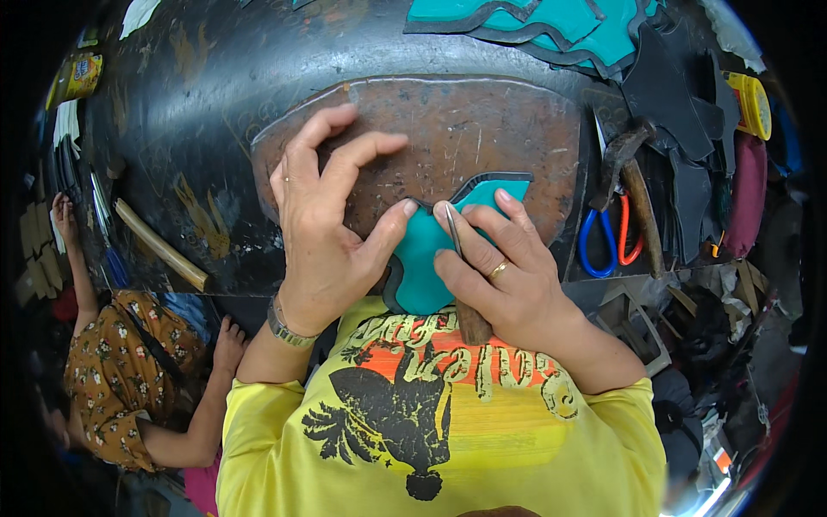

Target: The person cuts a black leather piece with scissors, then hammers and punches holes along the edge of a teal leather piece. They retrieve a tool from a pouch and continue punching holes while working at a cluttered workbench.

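Observation:
A teal piece (422, 267) with a black edge strip, shaped like a shoe part, lies over the near edge of a brown work board (482, 112). My left hand (314, 215) is open, its index and middle fingers raised and apart. The left thumb tip rests on the strip at the piece's inner curve. My right hand (517, 276) is closed round an awl (474, 324), its wooden handle toward me and its metal shaft along the fingers. The right fingertips press on the teal piece, close to the left thumb.
Right of the board lie a hammer (639, 207) and scissors (599, 246) with blue and red handles. Black sheet pieces (668, 95) and teal pieces (551, 30) are piled beyond. A curved stick (161, 246) lies at the left, near another person (138, 379).

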The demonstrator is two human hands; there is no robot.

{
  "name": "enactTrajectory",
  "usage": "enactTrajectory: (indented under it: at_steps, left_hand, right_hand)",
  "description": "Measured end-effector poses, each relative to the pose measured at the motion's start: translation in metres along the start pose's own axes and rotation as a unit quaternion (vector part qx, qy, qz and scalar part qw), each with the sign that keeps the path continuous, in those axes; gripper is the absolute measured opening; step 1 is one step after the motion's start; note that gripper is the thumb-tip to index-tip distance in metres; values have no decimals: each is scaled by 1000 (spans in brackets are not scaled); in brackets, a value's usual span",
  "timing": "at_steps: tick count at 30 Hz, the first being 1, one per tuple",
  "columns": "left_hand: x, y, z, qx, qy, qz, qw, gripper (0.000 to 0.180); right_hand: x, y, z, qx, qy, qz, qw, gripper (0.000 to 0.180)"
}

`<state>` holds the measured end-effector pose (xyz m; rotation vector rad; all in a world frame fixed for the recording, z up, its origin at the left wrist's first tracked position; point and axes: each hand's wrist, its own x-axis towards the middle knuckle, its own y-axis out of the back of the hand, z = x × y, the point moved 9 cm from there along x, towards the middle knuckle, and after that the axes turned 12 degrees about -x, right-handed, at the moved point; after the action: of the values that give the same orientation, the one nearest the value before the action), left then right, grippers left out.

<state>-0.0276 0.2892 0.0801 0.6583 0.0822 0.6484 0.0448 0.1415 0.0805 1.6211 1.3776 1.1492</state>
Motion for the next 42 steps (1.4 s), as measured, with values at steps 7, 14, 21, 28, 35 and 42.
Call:
enactTrajectory:
  at_steps: [7, 14, 21, 28, 35, 42]
  left_hand:
    - [7, -3, -3, 35, -5, -9, 999, 63]
    - [7, -4, -4, 42, 6, -17, 999, 65]
    - [6, -4, -6, 31, 21, -16, 999, 65]
    - [7, -5, -7, 33, 23, -15, 999, 62]
    - [8, -5, -5, 36, 21, -10, 999, 61]
    - [6, -5, -5, 41, 13, -9, 999, 57]
  right_hand:
    - [10, 2, -6, -34, 24, 10, 999, 22]
    - [9, 0, -2, -8, 33, 20, 999, 21]
    - [0, -4, 6, 46, 7, 67, 997, 24]
    - [3, -5, 0, -1, 40, 36, 999, 24]
    - [8, -1, -10, -50, 68, 30, 996, 25]
    - [-1, 2, 20, 150, -7, 98, 984, 30]
